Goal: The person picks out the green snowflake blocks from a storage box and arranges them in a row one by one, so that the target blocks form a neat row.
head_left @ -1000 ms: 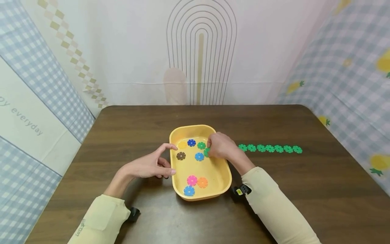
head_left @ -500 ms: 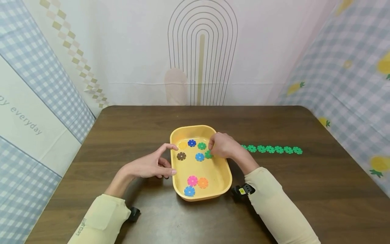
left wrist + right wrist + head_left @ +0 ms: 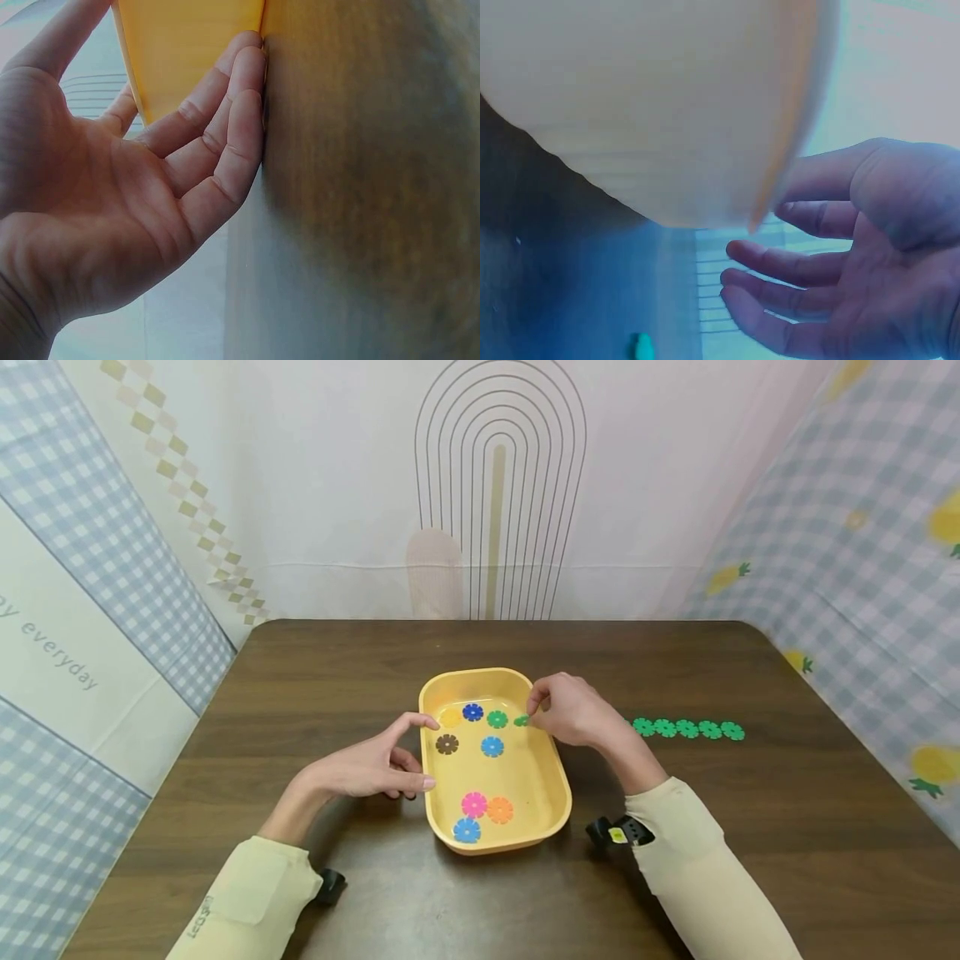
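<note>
My left hand (image 3: pixel 375 764) holds the left side of the yellow plastic tray (image 3: pixel 497 842), with thumb and index fingertips at the rim. In the left wrist view, the other fingers (image 3: pixel 244 127) lie bent against the tray's outer wall, low by the table. My right hand (image 3: pixel 573 710) is over the tray's right rim and pinches a green snowflake disc (image 3: pixel 521 721), seen nearly edge-on. In the right wrist view the tray wall (image 3: pixel 667 150) hides the thumb and index fingertips and the disc; the other fingers (image 3: pixel 780 300) are loosely bent outside the wall.
Inside the tray lie another green disc (image 3: pixel 497 719), a dark blue disc (image 3: pixel 472 712), a brown disc (image 3: pixel 447 744), a pink disc (image 3: pixel 474 804), an orange disc (image 3: pixel 500 810) and others. A row of green discs (image 3: pixel 687 728) stretches rightward on the wooden table (image 3: pixel 360 660), partly behind my right forearm.
My right hand has lifted the green disc from the tray floor and moved up and right toward the right rim. My left hand stays at the tray's left side.
</note>
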The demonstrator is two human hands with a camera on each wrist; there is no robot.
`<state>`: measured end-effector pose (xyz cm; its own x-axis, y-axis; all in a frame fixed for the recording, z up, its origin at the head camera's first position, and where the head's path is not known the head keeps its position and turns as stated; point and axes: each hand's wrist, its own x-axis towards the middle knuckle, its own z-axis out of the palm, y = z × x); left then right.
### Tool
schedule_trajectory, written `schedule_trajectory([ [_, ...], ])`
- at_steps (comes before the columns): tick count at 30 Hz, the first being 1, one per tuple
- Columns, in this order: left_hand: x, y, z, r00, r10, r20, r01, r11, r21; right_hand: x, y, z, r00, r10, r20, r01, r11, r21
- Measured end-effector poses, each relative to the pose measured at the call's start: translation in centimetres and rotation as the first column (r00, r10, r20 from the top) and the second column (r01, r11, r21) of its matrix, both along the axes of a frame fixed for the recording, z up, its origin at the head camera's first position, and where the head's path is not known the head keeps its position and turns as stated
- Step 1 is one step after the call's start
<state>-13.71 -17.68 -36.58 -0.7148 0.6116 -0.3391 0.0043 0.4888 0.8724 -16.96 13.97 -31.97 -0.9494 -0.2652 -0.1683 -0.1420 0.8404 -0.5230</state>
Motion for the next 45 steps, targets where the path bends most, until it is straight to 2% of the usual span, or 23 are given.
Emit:
schedule_trajectory([
  [6, 0.0, -0.1, 0.0, 1.000, 0.006, 0.001, -0.006, 1.000, -0.001, 0.1, 1.6, 0.5, 0.998, -0.022, -0.056, 0.013, 0.988, -0.152],
  [11, 0.0, -0.1, -0.1, 1.000, 0.007, 0.003, -0.007, 1.000, 0.000, 0.2, 2.7, 0.5, 0.996, -0.064, -0.067, 0.048, 0.975, -0.217],
  [18, 0.0, -0.1, -0.1, 1.000, 0.004, -0.002, -0.004, 1.000, -0.001, 0.5, 3.8, 0.0, 0.996, -0.082, -0.047, 0.069, 0.968, -0.240],
  [26, 0.0, -0.1, -0.2, 1.000, 0.006, -0.006, -0.006, 1.000, -0.003, 0.7, 4.8, -0.6, 0.995, -0.088, -0.048, 0.069, 0.948, -0.311],
  [34, -0.1, -0.1, -0.3, 1.000, 0.006, -0.005, -0.006, 1.000, 0.008, 0.8, 6.0, -0.9, 0.995, -0.094, -0.043, 0.076, 0.946, -0.314],
  [45, -0.1, -0.1, -0.2, 1.000, 0.003, -0.003, -0.003, 1.000, 0.008, 0.9, 7.9, -1.5, 0.989, -0.115, -0.088, 0.083, 0.950, -0.300],
])
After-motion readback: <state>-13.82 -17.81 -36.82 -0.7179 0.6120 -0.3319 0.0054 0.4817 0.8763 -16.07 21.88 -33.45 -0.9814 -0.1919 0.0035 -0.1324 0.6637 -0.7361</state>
